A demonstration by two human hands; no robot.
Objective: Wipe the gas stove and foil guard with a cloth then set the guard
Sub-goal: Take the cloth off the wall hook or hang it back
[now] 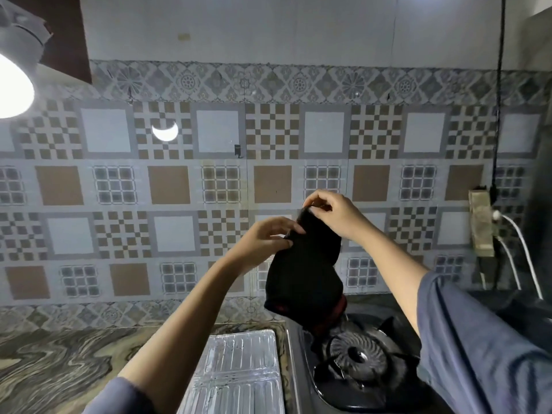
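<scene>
Seemingly black cloth (304,273) between both hands (268,239) (336,215)

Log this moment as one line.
left hand: pinches black cloth; right hand: pinches its top edge; cloth: hangs above gas stove; foil guard: flat on counter, left of stove

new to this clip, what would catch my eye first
A black cloth hangs mid-frame, pinched at its top by the left hand and right hand. Below it sits the gas stove, with the foil guard lying flat on the marble counter to its left. A bright lamp glares top left.
</scene>
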